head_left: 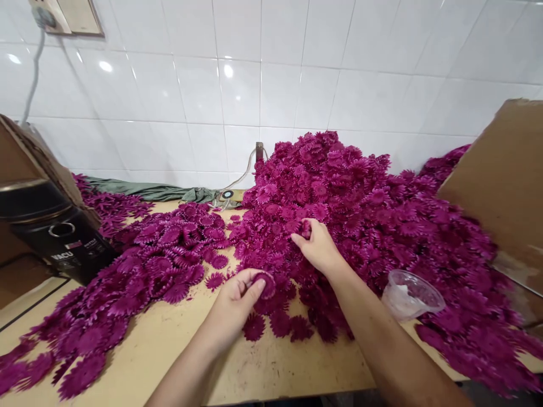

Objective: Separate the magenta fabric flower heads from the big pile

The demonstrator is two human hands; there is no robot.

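A big heap of magenta fabric flower petals [339, 192] rises against the tiled wall, and a flatter spread of the same petals [161, 260] lies to its left on the wooden table [178, 350]. My left hand [237, 305] is closed, pinching one magenta petal piece [266, 284] between thumb and fingers near the table's middle. My right hand [316, 244] reaches into the foot of the heap, its fingers curled around a petal piece [305, 227] there.
A clear plastic cup [409, 294] lies tilted among the petals at the right. Cardboard boxes stand at the far right [504, 175] and left [29, 152]. A black appliance [55, 232] sits at the left. A green cloth [153, 191] and a cable [237, 183] run along the wall.
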